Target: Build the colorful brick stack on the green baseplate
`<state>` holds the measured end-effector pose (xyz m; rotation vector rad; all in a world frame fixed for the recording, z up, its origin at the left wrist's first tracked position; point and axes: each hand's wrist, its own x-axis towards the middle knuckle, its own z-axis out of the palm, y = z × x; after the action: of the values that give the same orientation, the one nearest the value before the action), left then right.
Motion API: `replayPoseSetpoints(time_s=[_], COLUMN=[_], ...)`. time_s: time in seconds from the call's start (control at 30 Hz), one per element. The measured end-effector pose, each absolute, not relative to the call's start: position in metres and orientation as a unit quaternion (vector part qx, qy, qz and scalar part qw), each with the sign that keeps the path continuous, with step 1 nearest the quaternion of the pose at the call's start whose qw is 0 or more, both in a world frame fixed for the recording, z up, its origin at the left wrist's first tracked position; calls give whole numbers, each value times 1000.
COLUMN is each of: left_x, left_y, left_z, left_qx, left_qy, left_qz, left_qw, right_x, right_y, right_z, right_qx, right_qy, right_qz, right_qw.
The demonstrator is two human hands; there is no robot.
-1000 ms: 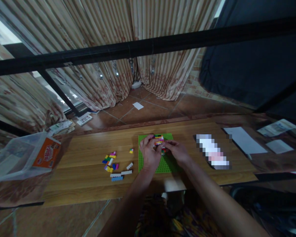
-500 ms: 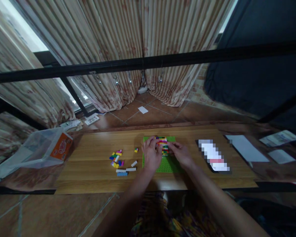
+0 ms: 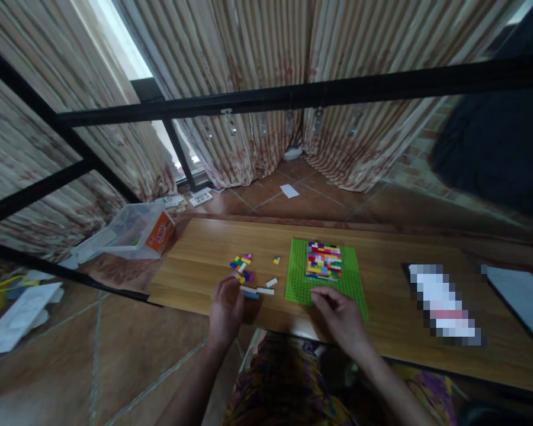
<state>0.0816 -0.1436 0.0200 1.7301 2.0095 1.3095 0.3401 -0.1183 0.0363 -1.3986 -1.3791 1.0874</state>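
My left hand (image 3: 226, 309) is at the near left of the table beside a long white brick (image 3: 249, 290) and a blue brick (image 3: 251, 296). Its fingers are curved, with the thumb apart from the index finger. A loose pile of coloured bricks (image 3: 242, 263) lies just beyond. Over the near edge of the green baseplate (image 3: 297, 290) is my right hand (image 3: 341, 313), its fingers drawn together; anything between them is hidden. On the baseplate's far part stands a block of many-coloured bricks (image 3: 324, 259), touched by neither hand.
Two white bricks (image 3: 265, 291) and a small yellow-green brick (image 3: 277, 260) lie between pile and baseplate. A blurred-out phone (image 3: 444, 307) is on the right. A clear plastic box (image 3: 133, 239) with an orange label stands left of the table. A black metal bar (image 3: 266, 97) crosses beyond.
Both hands have left the brick block. My left hand has moved left to the loose bricks, my right towards the baseplate's near edge. The view has turned left.
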Motion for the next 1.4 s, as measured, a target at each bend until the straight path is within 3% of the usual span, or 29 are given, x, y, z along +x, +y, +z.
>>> replayPoseSetpoints(time_s=[0.23, 0.73, 1.0, 1.27, 1.4], left_x=[78, 80, 81, 77, 82], left_y=[-153, -151, -149, -151, -155], left_z=[9, 11, 10, 7, 17], left_qx=[610, 635, 633, 619, 549], left_qy=[674, 686, 696, 680, 670], left_qz=[409, 345, 327, 380, 471], left_qw=[83, 87, 86, 102, 165], right_x=[288, 262, 258, 243, 249], right_y=[-112, -75, -47, -24, -45], right_z=[24, 27, 27, 27, 37], right_qx=[-471, -472, -531, -592, -552], right_qy=[-758, -830, -798, -783, -782], right_qz=[331, 231, 172, 121, 174], right_qw=[306, 189, 229, 147, 234])
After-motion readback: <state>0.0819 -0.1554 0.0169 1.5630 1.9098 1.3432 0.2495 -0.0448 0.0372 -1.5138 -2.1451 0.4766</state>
